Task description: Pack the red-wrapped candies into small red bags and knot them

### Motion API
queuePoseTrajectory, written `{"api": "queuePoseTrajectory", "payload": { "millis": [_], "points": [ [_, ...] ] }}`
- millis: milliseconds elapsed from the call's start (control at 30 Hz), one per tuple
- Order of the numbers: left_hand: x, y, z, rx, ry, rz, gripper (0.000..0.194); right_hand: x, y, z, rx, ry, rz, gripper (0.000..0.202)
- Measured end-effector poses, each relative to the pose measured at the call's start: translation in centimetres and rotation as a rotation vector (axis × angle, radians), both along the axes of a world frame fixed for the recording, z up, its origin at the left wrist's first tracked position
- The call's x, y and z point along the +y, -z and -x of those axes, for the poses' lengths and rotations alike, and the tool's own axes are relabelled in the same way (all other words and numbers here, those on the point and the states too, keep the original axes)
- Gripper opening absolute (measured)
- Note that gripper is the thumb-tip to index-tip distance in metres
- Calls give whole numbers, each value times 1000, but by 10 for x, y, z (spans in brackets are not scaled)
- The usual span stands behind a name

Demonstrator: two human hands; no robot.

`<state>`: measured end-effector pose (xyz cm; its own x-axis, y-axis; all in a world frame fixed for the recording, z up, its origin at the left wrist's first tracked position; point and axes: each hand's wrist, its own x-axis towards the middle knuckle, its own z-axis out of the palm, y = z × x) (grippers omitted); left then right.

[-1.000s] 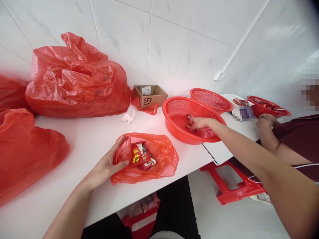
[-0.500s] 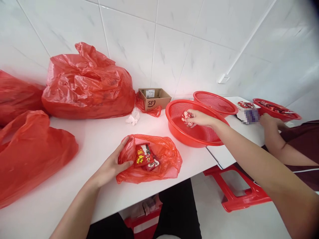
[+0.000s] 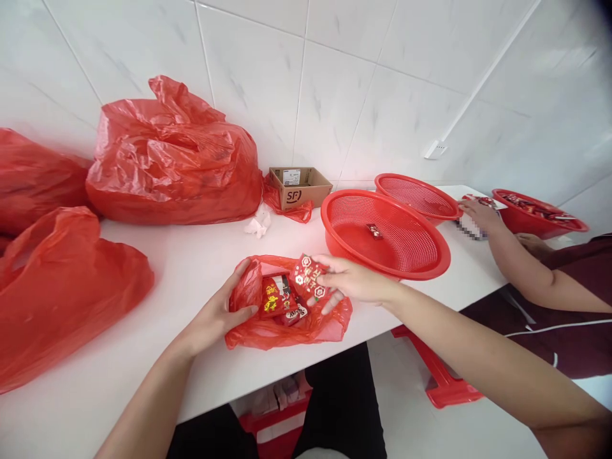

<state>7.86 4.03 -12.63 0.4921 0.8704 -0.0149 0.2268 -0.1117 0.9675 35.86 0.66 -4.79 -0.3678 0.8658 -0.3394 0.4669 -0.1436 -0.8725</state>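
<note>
My left hand (image 3: 220, 310) grips the left rim of an open red plastic bag (image 3: 329, 325), thumb on the inside and fingers behind. Inside the bag lie red packets (image 3: 276, 296) with yellow and white print. Over the bag's right side, my right hand (image 3: 345, 280) pinches a small red packet (image 3: 308, 276) with white flowers and lettering. Behind that hand stands a red plastic colander (image 3: 406, 245), and one small dark red packet (image 3: 375, 231) rests on its bottom.
Full red bags (image 3: 172, 166) stand at the left and back. By the wall are a cardboard box (image 3: 306, 190) and crumpled white tissue (image 3: 259, 220). A second colander (image 3: 418, 191) sits behind. At right, a co-worker's hand (image 3: 480, 213) is beside a filled red basket (image 3: 540, 213).
My right hand has come out of the colander, moving left and toward me over the bag with the packet. My left hand stays on the bag. The co-worker's arm has reached further forward.
</note>
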Motion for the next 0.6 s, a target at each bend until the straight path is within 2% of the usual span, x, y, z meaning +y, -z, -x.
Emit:
{"api": "queuePoseTrajectory", "payload": {
  "millis": [100, 167, 233, 300, 400, 467, 500, 533, 600],
  "points": [
    [1, 2, 1, 1, 6, 10, 91, -8, 20, 1, -353, 34, -138, 59],
    [1, 2, 1, 8, 6, 13, 90, -15, 21, 1, -424, 46, -215, 57],
    [1, 2, 1, 17, 7, 5, 90, -19, 9, -3, -457, 47, -290, 50],
    [0, 1, 0, 27, 8, -4, 90, -14, -12, -12, -405, 56, -351, 41],
    [-1, 0, 0, 33, 11, -9, 90, 17, -42, -44, -309, 162, -483, 31],
    [-1, 0, -1, 33, 7, -6, 89, 50, -52, -75, -478, 290, -556, 32],
    [-1, 0, 0, 35, 6, -4, 89, 65, -53, -91, -656, 325, -540, 34],
    [-1, -1, 0, 42, 3, -5, 89, 79, -51, -106, -847, 300, -482, 35],
    [0, 0, 0, 62, -7, -17, 89, 98, -41, -130, -960, 244, -419, 37]
  ]
}}
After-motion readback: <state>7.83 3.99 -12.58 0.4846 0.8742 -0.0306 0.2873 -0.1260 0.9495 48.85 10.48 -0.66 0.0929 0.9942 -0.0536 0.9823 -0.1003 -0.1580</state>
